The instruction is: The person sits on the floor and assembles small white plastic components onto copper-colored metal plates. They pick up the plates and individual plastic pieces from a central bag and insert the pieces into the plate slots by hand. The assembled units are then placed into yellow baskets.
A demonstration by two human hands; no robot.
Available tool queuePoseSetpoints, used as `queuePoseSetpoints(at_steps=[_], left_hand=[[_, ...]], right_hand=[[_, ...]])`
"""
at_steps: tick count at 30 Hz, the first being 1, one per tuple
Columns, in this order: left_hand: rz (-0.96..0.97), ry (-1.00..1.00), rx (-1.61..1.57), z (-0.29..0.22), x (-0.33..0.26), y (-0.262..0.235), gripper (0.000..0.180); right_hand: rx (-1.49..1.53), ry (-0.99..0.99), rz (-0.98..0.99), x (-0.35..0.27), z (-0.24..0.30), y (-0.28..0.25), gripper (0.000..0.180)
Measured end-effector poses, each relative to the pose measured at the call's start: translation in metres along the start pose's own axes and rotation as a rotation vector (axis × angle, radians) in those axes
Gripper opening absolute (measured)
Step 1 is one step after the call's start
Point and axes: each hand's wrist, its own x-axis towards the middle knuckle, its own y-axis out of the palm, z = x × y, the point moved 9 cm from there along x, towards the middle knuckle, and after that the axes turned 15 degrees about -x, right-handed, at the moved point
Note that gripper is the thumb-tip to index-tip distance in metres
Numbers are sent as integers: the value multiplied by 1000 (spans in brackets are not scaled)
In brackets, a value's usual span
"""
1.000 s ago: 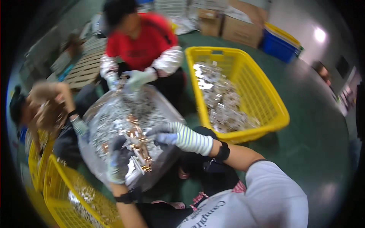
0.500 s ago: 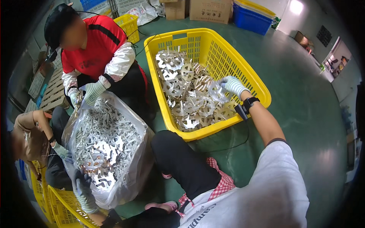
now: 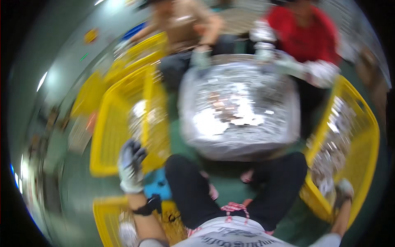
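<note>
My left hand, in a pale glove with dark grey fingers, is raised beside the near end of a yellow basket. Its fingers are loosely bent and apart, with nothing visible in them. My right hand, also gloved, is at the near end of another yellow basket, close to silvery flat cut metal pieces. Blur hides its fingers and anything they hold. Between the baskets stands a plastic-lined container full of small metal bits, with bright flat metal pieces on top.
Across the container sit a person in brown and a person in red, their gloved hands at its far rim. At lower left are a third yellow basket and a blue object. Motion smears the view.
My view has swung left, bringing the container to the middle and more yellow baskets into sight. The flat metal piece in my right hand earlier can no longer be made out there.
</note>
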Motion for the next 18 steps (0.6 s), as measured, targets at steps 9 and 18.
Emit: queuePoseSetpoints(at_steps=[9, 18], left_hand=[[-531, 652, -334, -180, -206, -277, 28], [-1329, 608, -658, -81, -421, -550, 19]], right_hand=[[216, 325, -224, 97, -38, -127, 21], [1742, 82, -779, 135, 58, -414, 25]])
